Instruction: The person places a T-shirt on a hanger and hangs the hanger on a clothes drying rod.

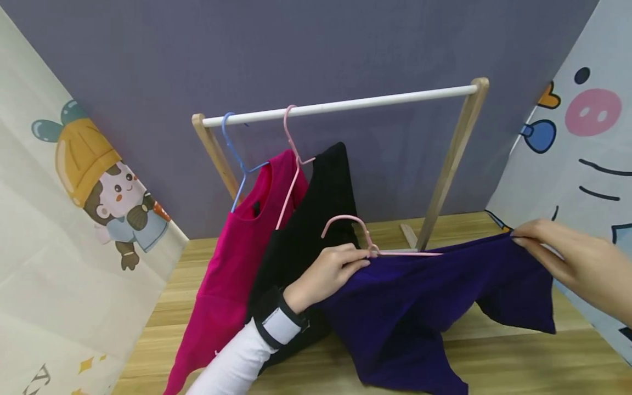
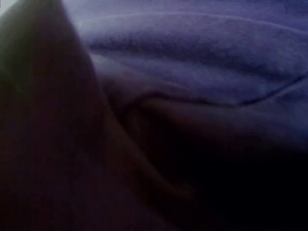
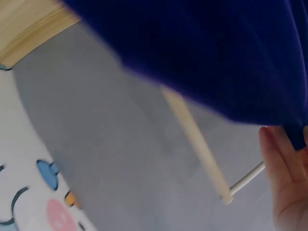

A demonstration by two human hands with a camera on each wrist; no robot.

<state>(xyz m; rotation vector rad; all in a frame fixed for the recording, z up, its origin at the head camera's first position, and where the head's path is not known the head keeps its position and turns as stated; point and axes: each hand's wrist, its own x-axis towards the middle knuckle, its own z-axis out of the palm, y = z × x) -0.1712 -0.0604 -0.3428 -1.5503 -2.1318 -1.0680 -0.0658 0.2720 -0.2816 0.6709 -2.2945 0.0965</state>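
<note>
In the head view a dark purple shirt (image 1: pixel 395 307) hangs between both hands. My left hand (image 1: pixel 332 270) pinches its neckline together with a pink hanger (image 1: pixel 362 224) just under the hook. One bar of the hanger runs right and goes into the cloth. With thumb and fingers my right hand (image 1: pixel 568 255) pinches the shirt's right end, pulling the top edge nearly straight. Close up in the right wrist view, fingers (image 3: pixel 284 168) grip a corner of the purple cloth (image 3: pixel 216 62). The left wrist view is dark and blurred, with folds of purple cloth (image 2: pixel 192 67).
Behind stands a rack with a white rail (image 1: pixel 380 101) and wooden posts (image 1: pixel 451 164). At its left hang a magenta shirt (image 1: pixel 222 291) on a blue hanger (image 1: pixel 242 164) and a black garment (image 1: pixel 326 192) on another pink hanger (image 1: pixel 291 142). Printed panels (image 1: pixel 592 186) flank the wooden surface (image 1: pixel 533 362).
</note>
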